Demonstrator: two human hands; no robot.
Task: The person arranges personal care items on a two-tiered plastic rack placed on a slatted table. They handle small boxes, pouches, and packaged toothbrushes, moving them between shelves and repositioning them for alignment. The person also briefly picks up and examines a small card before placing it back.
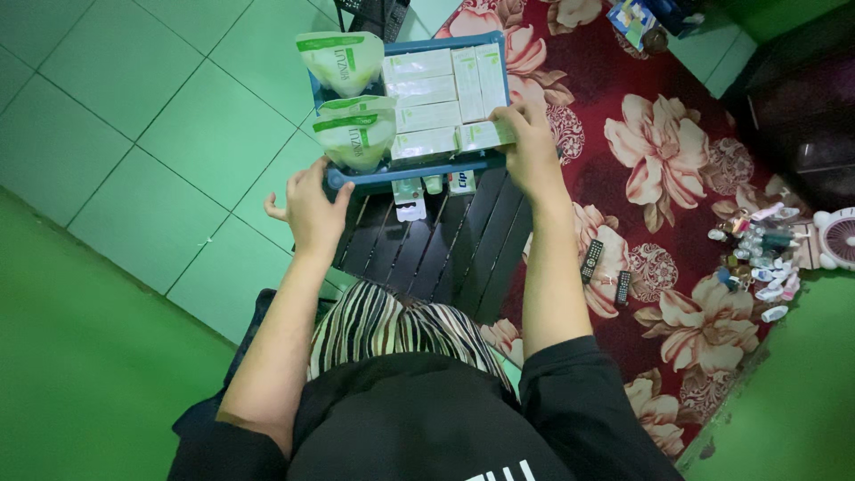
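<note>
Blue tray [405, 171] sits at the far end of a dark slatted table [445, 245], packed with stuff: two white-and-green pouches [349, 98] stacked on its left half, pale rectangular boxes [436, 93] in rows across the rest.

Right hand [527, 147]: arm extended straight forward, forearm near vertical in frame, wrist slightly bent. Fingers curled down over the near-right box [481, 135] at the tray's right corner, gripping it; thumb side faces the tray.

Left hand [313, 209]: arm extended too, elbow lower left. Palm against the tray's front-left rounded corner, thumb hooked on the rim, remaining fingers spread loose toward the floor side. Grasping the tray edge, not clenched.

Small items [426, 191] hang or lie just under the tray's front rim, too small to identify.

Striped cloth [392, 325] across the lap, black sleeves [570, 383] at both shoulders.

Around: pale green tile floor [134, 107] on the left, red floral rug [659, 160] on the right. Two remotes [606, 272] on the rug near the right forearm. Cluster of small bottles [757, 254] further right, white fan [839, 239] at the frame edge.
</note>
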